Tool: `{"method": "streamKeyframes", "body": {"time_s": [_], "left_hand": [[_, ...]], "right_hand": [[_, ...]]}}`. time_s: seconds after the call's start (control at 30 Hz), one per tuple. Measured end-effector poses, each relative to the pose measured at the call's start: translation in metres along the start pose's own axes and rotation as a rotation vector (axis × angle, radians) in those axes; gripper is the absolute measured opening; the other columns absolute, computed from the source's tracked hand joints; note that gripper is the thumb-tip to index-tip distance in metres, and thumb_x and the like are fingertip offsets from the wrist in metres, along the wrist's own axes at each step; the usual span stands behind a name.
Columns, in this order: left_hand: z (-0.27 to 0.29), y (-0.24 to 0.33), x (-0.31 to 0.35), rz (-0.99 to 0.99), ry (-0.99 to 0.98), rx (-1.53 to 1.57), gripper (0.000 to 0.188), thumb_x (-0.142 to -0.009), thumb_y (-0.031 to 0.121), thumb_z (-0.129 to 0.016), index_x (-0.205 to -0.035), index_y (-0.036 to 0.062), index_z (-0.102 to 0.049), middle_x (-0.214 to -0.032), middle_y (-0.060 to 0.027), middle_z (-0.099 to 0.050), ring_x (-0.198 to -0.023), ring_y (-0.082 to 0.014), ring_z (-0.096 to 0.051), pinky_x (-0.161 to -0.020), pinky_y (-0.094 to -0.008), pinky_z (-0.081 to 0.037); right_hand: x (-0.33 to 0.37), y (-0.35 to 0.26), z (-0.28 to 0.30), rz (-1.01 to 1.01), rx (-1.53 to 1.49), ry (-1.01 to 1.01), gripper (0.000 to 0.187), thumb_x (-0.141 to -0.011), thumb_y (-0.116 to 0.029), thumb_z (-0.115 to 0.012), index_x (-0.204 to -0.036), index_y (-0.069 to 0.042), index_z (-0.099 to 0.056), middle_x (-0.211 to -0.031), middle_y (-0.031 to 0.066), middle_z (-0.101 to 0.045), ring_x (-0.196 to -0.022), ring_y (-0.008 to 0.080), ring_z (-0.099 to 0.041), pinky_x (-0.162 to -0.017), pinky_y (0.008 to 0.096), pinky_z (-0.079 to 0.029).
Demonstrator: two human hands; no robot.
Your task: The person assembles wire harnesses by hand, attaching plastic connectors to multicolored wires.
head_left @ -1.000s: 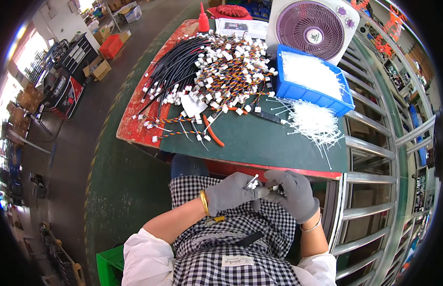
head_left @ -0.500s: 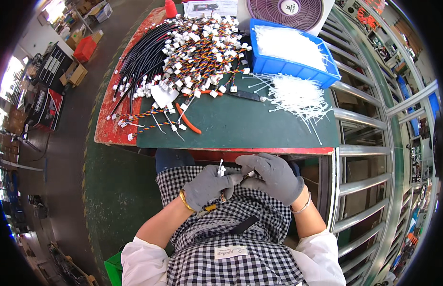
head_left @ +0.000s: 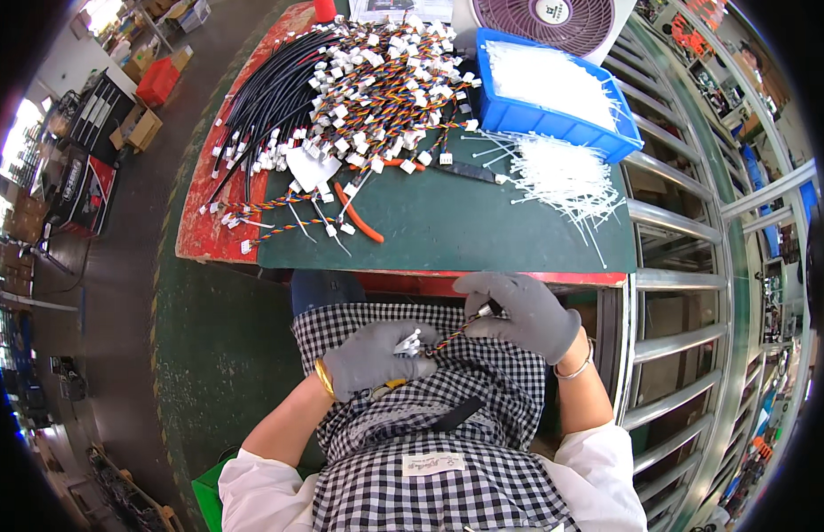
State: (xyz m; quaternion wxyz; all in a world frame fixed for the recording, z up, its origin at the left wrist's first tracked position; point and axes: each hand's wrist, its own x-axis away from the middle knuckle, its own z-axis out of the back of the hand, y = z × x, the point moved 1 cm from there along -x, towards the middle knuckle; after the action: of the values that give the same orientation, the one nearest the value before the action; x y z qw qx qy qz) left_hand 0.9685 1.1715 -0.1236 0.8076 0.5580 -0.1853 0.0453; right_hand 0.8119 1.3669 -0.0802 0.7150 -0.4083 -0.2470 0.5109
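Over my lap, a twisted multicoloured wire cable [head_left: 454,338] stretches between both grey-gloved hands. My left hand [head_left: 369,362] is closed around its lower end, with a few white cable ties [head_left: 410,343] poking out between thumb and fingers. A yellow-handled tool [head_left: 392,385] shows below that palm; its kind is partly hidden. My right hand [head_left: 529,317], higher and nearer the table edge, pinches the cable's other end, where a dark piece [head_left: 490,309] shows at the fingertips. On the table beyond lies a large pile of wire cables [head_left: 385,97] with white connectors.
A blue bin [head_left: 554,124] full of white cable ties stands at the back right, with a loose heap of cable ties [head_left: 567,182] before it. Behind are a fan [head_left: 554,13] and a red bottle [head_left: 324,9]. Orange-handled pliers [head_left: 359,215] lie by the pile. Metal rollers [head_left: 678,280] run along the right.
My hands have moved apart, the right up and rightward, the left slightly left. The cable between them now shows stretched out. The view has shifted a little.
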Motion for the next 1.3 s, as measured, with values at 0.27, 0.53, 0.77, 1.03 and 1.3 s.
{"method": "streamKeyframes", "body": {"time_s": [0.27, 0.53, 0.77, 1.03, 1.3], "left_hand": [[-0.005, 0.012, -0.018, -0.120, 0.065, 0.321, 0.018, -0.093, 0.017, -0.061, -0.100, 0.0026, -0.069, -0.080, -0.0044, -0.070, -0.075, -0.0127, -0.064, -0.073, -0.0308, -0.051], [-0.025, 0.005, -0.022, -0.091, 0.238, 0.184, 0.021, -0.090, 0.019, -0.066, -0.100, 0.0005, -0.069, -0.083, -0.0061, -0.071, -0.076, -0.0152, -0.067, -0.071, -0.0324, -0.051], [-0.022, 0.024, -0.025, 0.145, 0.230, 0.637, 0.020, -0.094, 0.018, -0.056, -0.105, 0.0038, -0.066, -0.087, -0.0065, -0.071, -0.051, -0.0009, -0.045, -0.048, -0.0182, -0.037], [-0.029, 0.023, -0.025, 0.118, 0.296, 0.891, 0.020, -0.095, 0.016, -0.055, -0.109, 0.0041, -0.061, -0.090, -0.0087, -0.070, -0.046, 0.0009, -0.038, -0.042, -0.0164, -0.030], [-0.029, 0.023, -0.024, 0.095, 0.384, 0.768, 0.023, -0.094, 0.014, -0.057, -0.109, -0.0019, -0.060, -0.087, -0.0091, -0.071, -0.055, -0.0009, -0.044, -0.051, -0.0192, -0.037]], "right_hand": [[-0.015, 0.000, -0.009, 0.055, 0.018, -0.038, 0.048, -0.082, -0.028, -0.074, -0.122, -0.007, -0.059, -0.100, 0.0079, -0.066, -0.096, 0.0270, -0.063, -0.084, 0.0384, -0.050], [-0.018, -0.005, -0.032, 0.132, 0.008, 0.132, 0.026, -0.086, -0.031, -0.071, -0.103, -0.011, -0.072, -0.103, 0.0100, -0.068, -0.100, 0.0295, -0.063, -0.088, 0.0399, -0.051], [0.002, -0.007, -0.019, -0.323, -0.586, 0.596, 0.015, -0.094, -0.008, -0.062, -0.104, 0.000, -0.069, -0.097, 0.0040, -0.071, -0.083, 0.0071, -0.060, -0.076, 0.0239, -0.050], [0.021, 0.002, -0.013, -0.272, -0.519, 0.825, 0.010, -0.091, -0.007, -0.063, -0.099, -0.002, -0.067, -0.087, 0.0000, -0.068, -0.068, 0.0013, -0.049, -0.062, 0.0180, -0.041], [0.022, -0.007, -0.010, -0.212, -0.243, 0.816, 0.007, -0.087, -0.005, -0.066, -0.093, -0.002, -0.068, -0.078, -0.0009, -0.064, -0.063, 0.0028, -0.050, -0.059, 0.0197, -0.042]]}}
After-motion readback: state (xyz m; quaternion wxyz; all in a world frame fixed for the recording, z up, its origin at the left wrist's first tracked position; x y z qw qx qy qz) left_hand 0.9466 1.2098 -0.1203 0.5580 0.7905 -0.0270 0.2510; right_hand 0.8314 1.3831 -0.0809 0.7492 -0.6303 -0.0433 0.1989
